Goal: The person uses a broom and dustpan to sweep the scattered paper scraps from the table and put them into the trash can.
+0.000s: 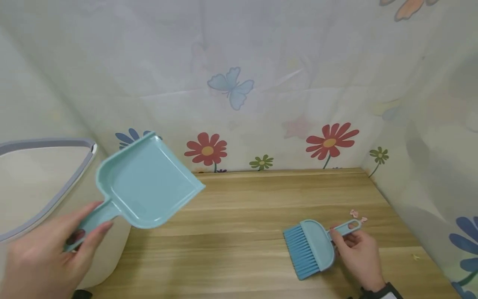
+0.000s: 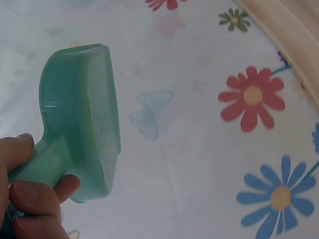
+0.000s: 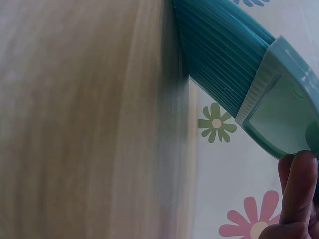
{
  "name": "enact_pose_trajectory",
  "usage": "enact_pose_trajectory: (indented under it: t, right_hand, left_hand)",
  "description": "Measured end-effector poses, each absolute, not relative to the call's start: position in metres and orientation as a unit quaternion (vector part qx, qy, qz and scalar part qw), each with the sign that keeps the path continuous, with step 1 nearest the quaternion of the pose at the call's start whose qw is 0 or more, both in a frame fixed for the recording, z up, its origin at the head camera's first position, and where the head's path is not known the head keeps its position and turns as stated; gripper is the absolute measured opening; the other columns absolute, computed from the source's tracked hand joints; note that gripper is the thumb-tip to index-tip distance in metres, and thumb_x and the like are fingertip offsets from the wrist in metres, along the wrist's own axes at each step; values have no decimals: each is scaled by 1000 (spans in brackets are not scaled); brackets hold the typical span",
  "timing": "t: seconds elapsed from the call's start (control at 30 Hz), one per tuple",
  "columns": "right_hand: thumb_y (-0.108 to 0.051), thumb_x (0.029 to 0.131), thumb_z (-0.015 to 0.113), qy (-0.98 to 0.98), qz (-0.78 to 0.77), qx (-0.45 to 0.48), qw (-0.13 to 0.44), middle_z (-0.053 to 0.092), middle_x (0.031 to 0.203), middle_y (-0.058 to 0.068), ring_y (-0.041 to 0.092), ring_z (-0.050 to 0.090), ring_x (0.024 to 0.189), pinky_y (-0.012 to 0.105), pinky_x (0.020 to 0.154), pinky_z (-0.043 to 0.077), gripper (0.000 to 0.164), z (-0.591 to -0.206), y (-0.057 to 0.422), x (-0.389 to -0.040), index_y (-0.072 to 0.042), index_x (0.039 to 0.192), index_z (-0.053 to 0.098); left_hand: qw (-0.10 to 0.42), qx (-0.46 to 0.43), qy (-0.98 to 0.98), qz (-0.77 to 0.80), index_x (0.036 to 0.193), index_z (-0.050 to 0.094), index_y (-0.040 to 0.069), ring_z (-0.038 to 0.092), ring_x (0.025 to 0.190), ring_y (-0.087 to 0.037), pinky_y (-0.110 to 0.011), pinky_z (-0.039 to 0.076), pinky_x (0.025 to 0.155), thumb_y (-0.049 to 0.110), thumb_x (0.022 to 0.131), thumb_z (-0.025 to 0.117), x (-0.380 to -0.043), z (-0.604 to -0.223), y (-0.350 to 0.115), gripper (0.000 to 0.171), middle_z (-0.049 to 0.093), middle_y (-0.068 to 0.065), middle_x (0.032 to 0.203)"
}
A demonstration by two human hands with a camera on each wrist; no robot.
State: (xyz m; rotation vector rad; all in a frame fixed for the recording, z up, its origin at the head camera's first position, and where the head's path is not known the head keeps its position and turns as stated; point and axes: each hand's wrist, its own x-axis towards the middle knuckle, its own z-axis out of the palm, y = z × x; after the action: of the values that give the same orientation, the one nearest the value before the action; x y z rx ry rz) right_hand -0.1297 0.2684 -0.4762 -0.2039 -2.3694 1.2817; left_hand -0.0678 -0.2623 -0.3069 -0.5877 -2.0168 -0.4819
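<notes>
My left hand [image 1: 52, 253] grips the handle of a light blue dustpan [image 1: 149, 182], raised above the table beside a bin. Its tray faces the head camera with nothing visible in it. In the left wrist view the dustpan [image 2: 79, 119] appears side-on, with fingers [image 2: 35, 199] curled round its handle. On the right, my right hand [image 1: 360, 255] holds a matching hand brush [image 1: 317, 245] by its handle, bristles pointing left. In the right wrist view the brush [image 3: 284, 99] slants down at the tabletop; whether its bristle tips touch is hard to tell.
A cream bin [image 1: 108, 249] with a grey rim stands at the left. Small pink scraps [image 1: 354, 213] lie by the brush handle, and a yellowish scrap [image 1: 415, 257] near the right edge of the wooden table [image 1: 224, 207]. Flower-printed cloth [image 1: 261, 124] hangs behind and at the right.
</notes>
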Motion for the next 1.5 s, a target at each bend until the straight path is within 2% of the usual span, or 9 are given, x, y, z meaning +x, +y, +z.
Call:
enact_pose_trajectory:
  t: [0.13, 0.27, 0.37, 0.63, 0.73, 1.03, 1.17, 1.43, 1.5]
  right_hand:
    - [-3, 93, 74, -858, 460, -73, 215, 77, 90, 21, -6, 64, 60, 21, 48, 53, 11, -477, 267, -129, 5, 101, 74]
    - [-4, 94, 74, -862, 455, -75, 210, 76, 94, 25, -7, 63, 63, 20, 49, 54, 13, -476, 266, -129, 6, 102, 73]
    - [-4, 94, 74, -861, 458, -78, 205, 76, 96, 26, -7, 64, 63, 21, 50, 54, 14, -475, 265, -129, 7, 103, 73]
    - [-5, 94, 73, -863, 455, -89, 198, 77, 97, 26, -6, 64, 63, 21, 50, 54, 15, -473, 266, -128, 6, 104, 73]
    - [-4, 94, 74, -859, 462, -84, 205, 77, 96, 25, -7, 64, 62, 22, 50, 54, 13, -473, 266, -128, 6, 103, 74]
    - [-4, 94, 74, -861, 459, -80, 204, 78, 92, 22, -6, 64, 60, 21, 49, 53, 14, -475, 268, -129, 6, 103, 75]
    - [-2, 93, 74, -852, 475, -71, 209, 78, 84, 11, -3, 64, 57, 22, 48, 53, 12, -472, 268, -128, 6, 102, 76]
    - [8, 86, 76, -838, 428, -34, 336, 69, 83, -30, -14, 64, 66, 9, 54, 50, 12, -427, 293, -112, 5, 97, 76]
    - [5, 86, 76, -851, 380, -51, 360, 75, 79, -17, -18, 58, 59, 8, 51, 45, 12, -413, 304, -106, 5, 99, 76]
  left_hand:
    - [449, -224, -845, -182, 106, 80, 3, 54, 63, -2, -17, 44, 57, 60, 102, 54, -77, -336, -237, 63, 74, -3, 77]
    - [342, -212, -893, -200, 116, 77, 9, 64, 71, -3, -13, 51, 62, 40, 96, 75, -89, -367, -221, 37, 79, 0, 94]
    - [277, -207, -910, -227, 119, 76, 13, 65, 75, 0, -11, 52, 63, 21, 86, 86, -103, -392, -212, 36, 79, 2, 102]
    - [29, -166, -900, -402, 127, 73, 16, 68, 92, -3, -21, 55, 72, 34, 98, 72, -140, -451, -197, 34, 77, 0, 117]
    - [-30, -164, -889, -426, 130, 72, 16, 68, 99, -7, -21, 53, 77, 36, 99, 71, -151, -469, -195, 36, 75, -2, 122]
    - [-80, -176, -876, -441, 132, 71, 16, 65, 125, -23, -22, 52, 94, 37, 100, 69, -161, -493, -193, 38, 71, -3, 133]
    - [-90, -172, -875, -443, 133, 70, 16, 64, 128, -26, -22, 52, 94, 38, 101, 68, -160, -495, -194, 39, 70, -5, 135]
    - [-103, -184, -875, -436, 132, 71, 23, 64, 123, -18, -22, 51, 95, 46, 96, 72, -165, -502, -197, 42, 71, 5, 133]
    - [-106, -188, -875, -433, 132, 71, 24, 64, 119, -15, -21, 51, 92, 47, 95, 73, -167, -502, -198, 43, 71, 5, 133]
